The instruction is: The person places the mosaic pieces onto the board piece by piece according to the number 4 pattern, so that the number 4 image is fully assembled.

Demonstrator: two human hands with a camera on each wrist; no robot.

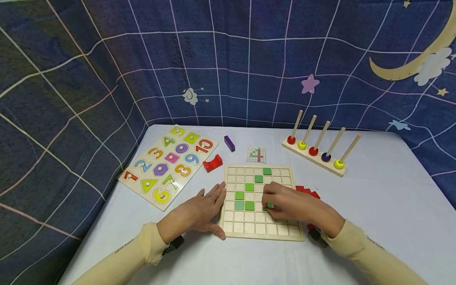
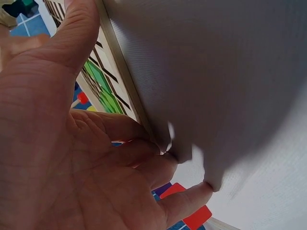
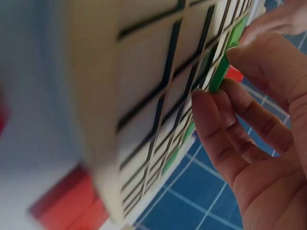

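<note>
A wooden grid board [image 1: 263, 238] lies flat in the middle of the white table. Several green tiles [image 1: 249, 187] sit in its squares in a rough diagonal. My left hand [image 1: 204, 209] rests against the board's left edge, thumb near the lower corner and fingers extended. Over the right half of the board, my right hand [image 1: 290, 202] pinches a green tile [image 3: 219, 74] between thumb and fingers, tilted at the grid's surface. Behind the board lies a small card [image 1: 256, 154] printed with a grid of green and red squares.
Red tiles [image 1: 308, 191] lie right of the board, partly under my right arm. A number puzzle board [image 1: 142, 186] is at the left, beside a red block [image 1: 213, 163] and a purple block [image 1: 229, 143]. A peg stand with rings [image 1: 313, 158] stands back right.
</note>
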